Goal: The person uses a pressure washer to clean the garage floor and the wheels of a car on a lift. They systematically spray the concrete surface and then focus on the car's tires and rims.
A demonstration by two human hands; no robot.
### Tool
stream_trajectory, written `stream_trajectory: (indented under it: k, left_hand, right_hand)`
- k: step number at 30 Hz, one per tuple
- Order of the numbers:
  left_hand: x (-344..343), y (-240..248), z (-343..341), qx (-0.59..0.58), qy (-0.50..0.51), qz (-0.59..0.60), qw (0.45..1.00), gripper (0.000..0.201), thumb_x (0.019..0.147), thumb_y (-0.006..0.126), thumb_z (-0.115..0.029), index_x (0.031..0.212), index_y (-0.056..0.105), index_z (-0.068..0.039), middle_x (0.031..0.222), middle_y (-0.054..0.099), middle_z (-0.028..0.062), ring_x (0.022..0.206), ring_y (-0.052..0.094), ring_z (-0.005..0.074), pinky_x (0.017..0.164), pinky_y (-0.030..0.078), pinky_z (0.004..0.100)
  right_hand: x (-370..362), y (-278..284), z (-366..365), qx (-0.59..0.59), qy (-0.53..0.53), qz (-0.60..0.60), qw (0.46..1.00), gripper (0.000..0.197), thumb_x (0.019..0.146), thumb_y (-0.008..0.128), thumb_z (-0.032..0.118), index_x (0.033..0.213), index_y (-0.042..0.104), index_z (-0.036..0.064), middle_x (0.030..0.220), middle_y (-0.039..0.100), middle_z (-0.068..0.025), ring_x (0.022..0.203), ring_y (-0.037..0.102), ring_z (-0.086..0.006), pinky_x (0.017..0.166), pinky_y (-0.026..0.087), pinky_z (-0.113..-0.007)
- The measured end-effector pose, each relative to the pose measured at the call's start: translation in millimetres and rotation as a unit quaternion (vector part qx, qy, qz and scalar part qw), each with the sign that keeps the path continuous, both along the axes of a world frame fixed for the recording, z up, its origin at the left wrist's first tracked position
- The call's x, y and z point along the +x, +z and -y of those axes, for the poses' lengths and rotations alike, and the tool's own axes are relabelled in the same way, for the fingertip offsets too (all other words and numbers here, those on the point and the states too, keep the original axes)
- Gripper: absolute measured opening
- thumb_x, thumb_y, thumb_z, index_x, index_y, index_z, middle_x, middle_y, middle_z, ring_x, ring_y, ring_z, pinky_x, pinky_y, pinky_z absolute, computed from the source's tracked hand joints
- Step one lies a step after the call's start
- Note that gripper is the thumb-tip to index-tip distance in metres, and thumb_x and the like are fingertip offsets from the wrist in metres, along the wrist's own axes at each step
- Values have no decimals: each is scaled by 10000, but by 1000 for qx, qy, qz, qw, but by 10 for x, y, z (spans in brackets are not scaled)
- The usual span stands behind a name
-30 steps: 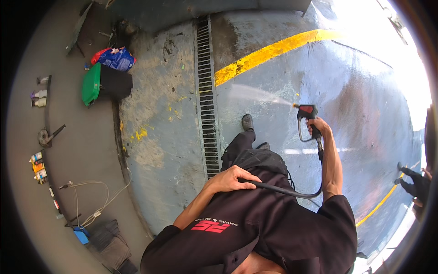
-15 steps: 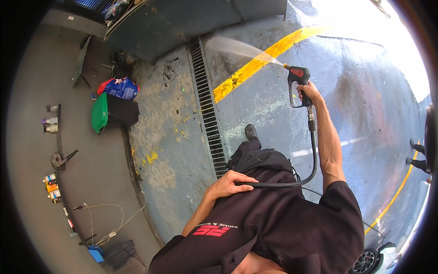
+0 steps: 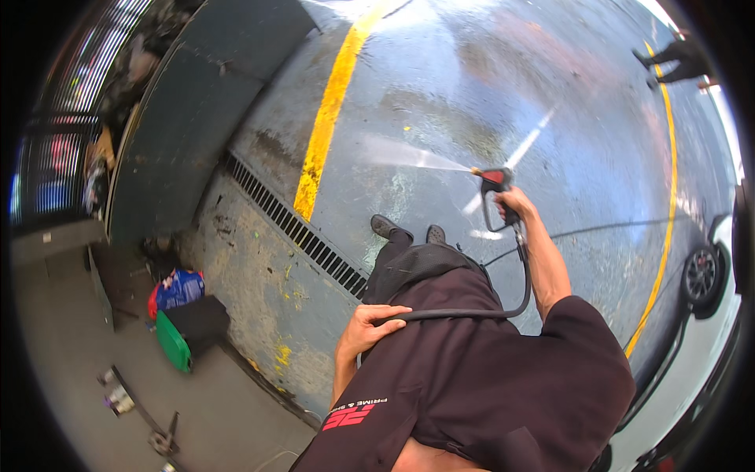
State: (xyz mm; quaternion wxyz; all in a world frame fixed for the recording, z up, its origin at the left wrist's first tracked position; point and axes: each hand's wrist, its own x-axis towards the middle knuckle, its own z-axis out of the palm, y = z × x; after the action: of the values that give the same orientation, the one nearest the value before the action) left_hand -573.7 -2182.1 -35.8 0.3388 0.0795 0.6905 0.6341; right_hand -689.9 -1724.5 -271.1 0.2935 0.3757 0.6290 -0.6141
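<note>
Head view: the right hand grips a black-and-red pressure-washer spray gun, jetting water over the wet grey concrete floor. The left hand closes around the black rubber hose at the waist.

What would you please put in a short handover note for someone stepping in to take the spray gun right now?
Right hand: closed on the grip of the spray gun, arm stretched forward; a water jet fans out to the left over the wet concrete floor.
Left hand: holds the black hose against the body.
Around: yellow line, floor drain grate, green container and bags by the wall, a car wheel at right.
Done: the floor ahead looks wet.
Left: cannot tell how much more needs rinsing.
</note>
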Motion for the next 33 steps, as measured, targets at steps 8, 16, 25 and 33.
stream_trajectory:
  k: [8,16,25,33]
  left_hand:
    - [-401,68,-493,-20,-166,14,986,299,856,784,-105,1136,746,-8,1001,768,136,925,724,192,835,538,301]
    - [-901,130,-785,-36,-284,3,958,310,847,794,-102,1136,741,-3,992,763,143,903,723,205,821,533,300]
    - [-1491,-3,-455,-22,-197,8,980,273,864,778,-107,1118,749,-11,890,740,109,774,664,172,717,503,311]
    - [-2384,-80,-233,-70,-245,-27,967,321,888,775,-224,1132,740,-20,1018,756,172,889,732,255,788,540,332]
  right_hand:
    - [2781,-140,-1591,-1,-449,78,890,70,840,608,50,808,550,28,649,556,-61,497,547,-168,465,509,-343]
    - [2963,-232,-1127,-147,-397,86,902,120,869,671,68,960,595,52,684,574,-29,531,556,-145,495,518,-337]
    - [1871,-259,-963,81,-394,33,915,149,854,635,46,989,584,10,644,568,-81,504,580,-171,416,510,-366]
    - [-224,541,798,329,156,-121,923,524,784,671,50,1295,555,43,1004,704,-274,954,686,-432,809,553,-493]
